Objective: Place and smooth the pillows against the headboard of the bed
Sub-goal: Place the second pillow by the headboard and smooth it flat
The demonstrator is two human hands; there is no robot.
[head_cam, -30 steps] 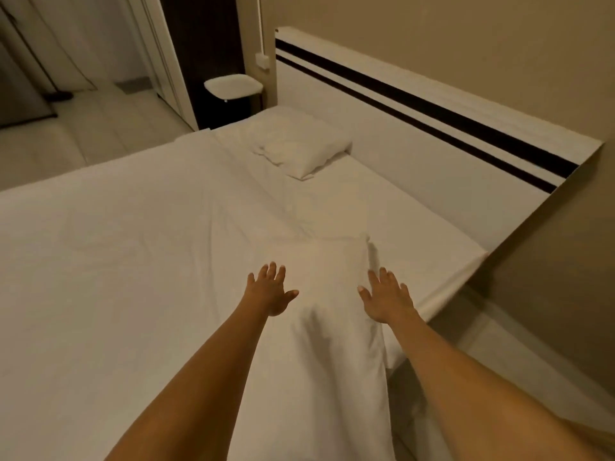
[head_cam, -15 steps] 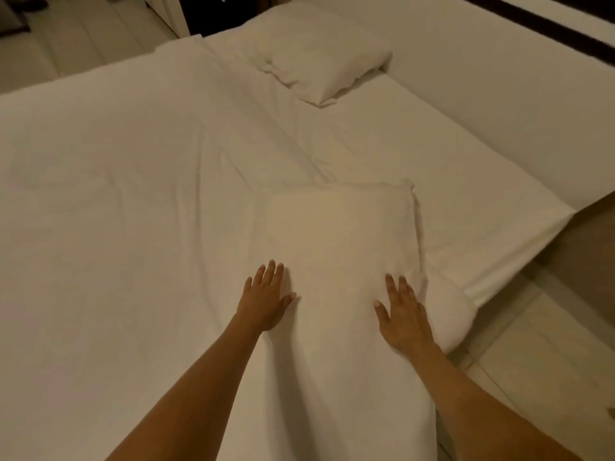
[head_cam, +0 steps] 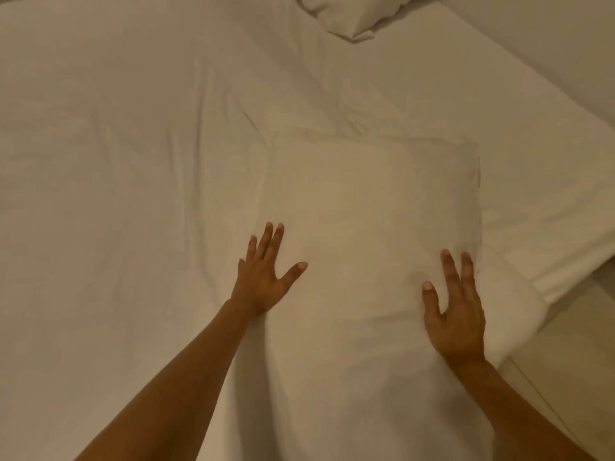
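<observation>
A white pillow [head_cam: 372, 211] lies flat on the bed near its right edge, well away from the headboard [head_cam: 565, 38] at the top right. My left hand [head_cam: 266, 274] rests flat on the pillow's left side, fingers spread. My right hand [head_cam: 454, 307] lies flat on its right side, fingers apart, close to the pillow's edge. Neither hand grips anything. A second white pillow [head_cam: 356, 11] sits at the top of the view, next to the headboard, partly cut off by the frame.
The white bed sheet [head_cam: 116, 194] is creased left of the near pillow. The mattress's right corner [head_cam: 565, 261] drops off to a strip of pale floor [head_cam: 572, 354] at the lower right.
The view has tilted down and closer to the bed. Both hands have come down from above the near pillow and now lie flat on it.
</observation>
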